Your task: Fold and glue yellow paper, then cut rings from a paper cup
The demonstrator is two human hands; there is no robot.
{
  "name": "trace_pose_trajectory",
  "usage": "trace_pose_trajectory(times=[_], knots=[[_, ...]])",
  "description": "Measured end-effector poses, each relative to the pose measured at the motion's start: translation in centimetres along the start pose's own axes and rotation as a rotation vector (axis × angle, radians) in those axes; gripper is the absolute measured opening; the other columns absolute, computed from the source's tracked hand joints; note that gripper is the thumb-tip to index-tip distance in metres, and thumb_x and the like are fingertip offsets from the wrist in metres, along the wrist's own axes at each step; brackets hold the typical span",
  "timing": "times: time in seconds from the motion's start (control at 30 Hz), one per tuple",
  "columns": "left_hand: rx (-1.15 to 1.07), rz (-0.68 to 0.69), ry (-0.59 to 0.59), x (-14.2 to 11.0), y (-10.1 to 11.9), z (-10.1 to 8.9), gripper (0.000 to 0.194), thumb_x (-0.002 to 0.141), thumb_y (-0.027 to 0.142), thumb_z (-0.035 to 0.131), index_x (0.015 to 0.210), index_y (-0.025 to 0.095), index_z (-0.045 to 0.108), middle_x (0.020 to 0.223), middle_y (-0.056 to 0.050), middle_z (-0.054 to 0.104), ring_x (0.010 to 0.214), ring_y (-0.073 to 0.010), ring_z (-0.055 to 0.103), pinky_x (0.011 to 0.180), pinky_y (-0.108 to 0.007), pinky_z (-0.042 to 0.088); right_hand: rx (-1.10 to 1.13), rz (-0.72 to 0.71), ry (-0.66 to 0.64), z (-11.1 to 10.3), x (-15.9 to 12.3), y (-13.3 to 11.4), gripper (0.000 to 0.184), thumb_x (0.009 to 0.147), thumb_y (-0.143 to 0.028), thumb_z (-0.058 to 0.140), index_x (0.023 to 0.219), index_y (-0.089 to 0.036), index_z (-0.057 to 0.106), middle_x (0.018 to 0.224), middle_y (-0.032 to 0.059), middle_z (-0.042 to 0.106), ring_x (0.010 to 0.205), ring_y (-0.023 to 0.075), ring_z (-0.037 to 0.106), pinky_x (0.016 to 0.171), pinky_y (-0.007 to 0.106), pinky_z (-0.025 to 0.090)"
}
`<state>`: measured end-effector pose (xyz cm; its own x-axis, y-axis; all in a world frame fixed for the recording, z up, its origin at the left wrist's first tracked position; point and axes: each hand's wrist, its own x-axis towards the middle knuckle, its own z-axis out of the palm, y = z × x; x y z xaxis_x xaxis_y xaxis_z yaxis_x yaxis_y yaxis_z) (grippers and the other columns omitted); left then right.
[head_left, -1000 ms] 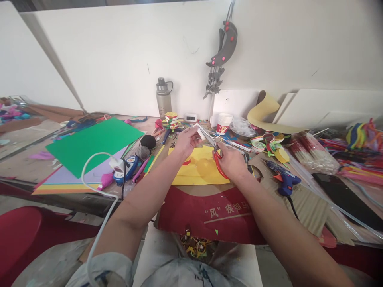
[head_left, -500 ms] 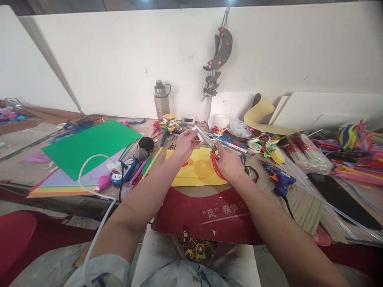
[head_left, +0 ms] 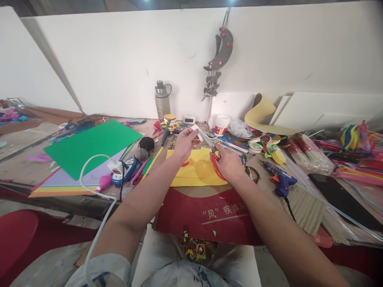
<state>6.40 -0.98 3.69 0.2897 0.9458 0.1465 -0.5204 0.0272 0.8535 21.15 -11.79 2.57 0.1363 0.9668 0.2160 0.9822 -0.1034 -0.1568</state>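
Pinched in the fingers of my left hand (head_left: 184, 142) is a small white piece of paper (head_left: 196, 129). My right hand (head_left: 229, 161) grips the scissors (head_left: 216, 165) by their red-orange handles. Their blades point up and left and meet the white piece; whether they are fully closed is too small to tell. A thin white strip curls out beside the blades. Below both hands lies a yellow sheet (head_left: 196, 177), with a small red-and-white round thing (head_left: 186, 162) on it, partly behind my left wrist. Under the sheet is a red cardboard panel (head_left: 191, 215).
A blue glue gun (head_left: 283, 183) and a black phone (head_left: 338, 195) lie at right. Green paper (head_left: 92, 145) covers other coloured sheets at left, beside a white cable (head_left: 104, 223). A bottle (head_left: 162, 103) and paper cups (head_left: 222, 124) stand at the back.
The hands, scissors and white piece hold nearly the same place. The thin white strip by the blades has shifted slightly. The whole view has moved a little.
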Motion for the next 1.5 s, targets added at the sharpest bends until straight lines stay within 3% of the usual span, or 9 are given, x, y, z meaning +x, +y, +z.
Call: trace_pose_trajectory(times=[0.27, 0.6, 0.83, 1.0, 1.2, 1.5], knots=[[0.023, -0.018, -0.026, -0.2, -0.4, 0.3, 0.048, 0.08, 0.035, 0.097, 0.072, 0.017, 0.053, 0.071, 0.004, 0.067, 0.06, -0.0062, 0.063, 0.063, -0.021, 0.057, -0.011, 0.021, 0.023, 0.0, -0.1, -0.1, 0.041, 0.111, -0.036, 0.043, 0.141, -0.018, 0.065, 0.125, 0.0179, 0.076, 0.104, 0.0326, 0.074, 0.083, 0.037, 0.049], [0.033, -0.035, -0.043, -0.1, -0.2, -0.1, 0.043, 0.082, 0.033, 0.095, 0.073, 0.016, 0.057, 0.071, 0.003, 0.068, 0.057, -0.0064, 0.062, 0.059, -0.021, 0.053, 0.0, 0.006, 0.015, 0.3, 0.0, 0.1, 0.043, 0.111, -0.033, 0.044, 0.146, -0.017, 0.064, 0.116, 0.0166, 0.08, 0.102, 0.0319, 0.076, 0.083, 0.036, 0.049], [-0.115, -0.161, 0.005, 0.4, 0.4, -0.4, 0.03, 0.083, 0.03, 0.094, 0.086, 0.015, 0.068, 0.072, 0.001, 0.071, 0.061, -0.0093, 0.065, 0.056, -0.022, 0.05, 0.013, 0.001, -0.016, 0.0, 0.1, -0.1, 0.044, 0.111, -0.033, 0.042, 0.147, -0.018, 0.064, 0.111, 0.0152, 0.081, 0.1, 0.0307, 0.076, 0.083, 0.036, 0.049], [-0.087, -0.1, -0.007, 0.4, 0.0, -0.4, 0.033, 0.082, 0.023, 0.094, 0.077, 0.015, 0.063, 0.07, 0.002, 0.07, 0.058, -0.0074, 0.064, 0.057, -0.022, 0.052, 0.012, -0.005, 0.001, -0.2, 0.0, -0.1, 0.044, 0.112, -0.039, 0.043, 0.144, -0.018, 0.064, 0.114, 0.0159, 0.079, 0.103, 0.0313, 0.075, 0.082, 0.035, 0.049], [-0.029, -0.078, -0.041, 0.1, -0.6, -0.1, 0.041, 0.081, 0.03, 0.096, 0.075, 0.016, 0.058, 0.07, 0.003, 0.07, 0.059, -0.008, 0.066, 0.06, -0.022, 0.056, -0.018, 0.017, 0.013, -0.5, -0.2, -0.2, 0.043, 0.112, -0.037, 0.043, 0.144, -0.017, 0.064, 0.125, 0.0182, 0.076, 0.107, 0.0325, 0.074, 0.086, 0.037, 0.049], [-0.04, -0.072, -0.04, 0.1, -0.4, -0.2, 0.048, 0.075, 0.032, 0.1, 0.075, 0.017, 0.055, 0.069, 0.005, 0.068, 0.058, -0.0069, 0.065, 0.058, -0.021, 0.055, -0.035, 0.005, 0.007, 0.0, 0.0, 0.0, 0.043, 0.112, -0.035, 0.044, 0.146, -0.016, 0.063, 0.121, 0.0179, 0.079, 0.107, 0.0327, 0.076, 0.085, 0.037, 0.05]])
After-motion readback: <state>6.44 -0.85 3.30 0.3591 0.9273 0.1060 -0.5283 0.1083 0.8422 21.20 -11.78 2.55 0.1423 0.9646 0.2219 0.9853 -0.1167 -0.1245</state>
